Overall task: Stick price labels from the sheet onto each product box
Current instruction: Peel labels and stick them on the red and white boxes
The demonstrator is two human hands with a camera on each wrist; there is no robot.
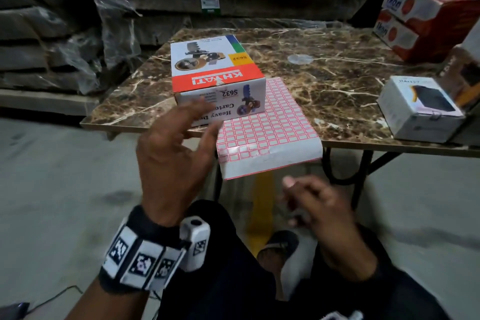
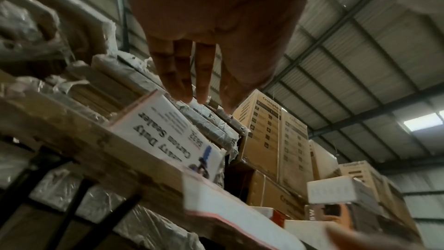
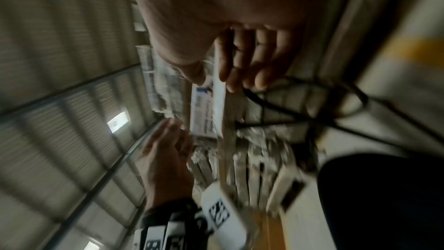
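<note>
A white and red carton-sealer box (image 1: 215, 65) stands on the marble-patterned table (image 1: 337, 80), partly on top of the label sheet (image 1: 265, 125). The sheet of red-bordered labels droops over the table's front edge. My left hand (image 1: 200, 119) hovers in front of the box's near face with fingers spread and nothing in it; the left wrist view shows its fingers (image 2: 192, 83) just above the box (image 2: 168, 134). My right hand (image 1: 293, 197) is lower, below the table edge, blurred, with fingers loosely curled. In the right wrist view that hand (image 3: 230, 75) holds nothing that I can see.
A small white box (image 1: 418, 112) sits at the table's right front. Two stacked red and white boxes (image 1: 428, 18) and a brown box (image 1: 465, 73) stand behind it. Black table legs (image 1: 337, 163) and my sandalled foot (image 1: 280, 244) are below. Plastic-wrapped stacks (image 1: 65, 34) fill the left.
</note>
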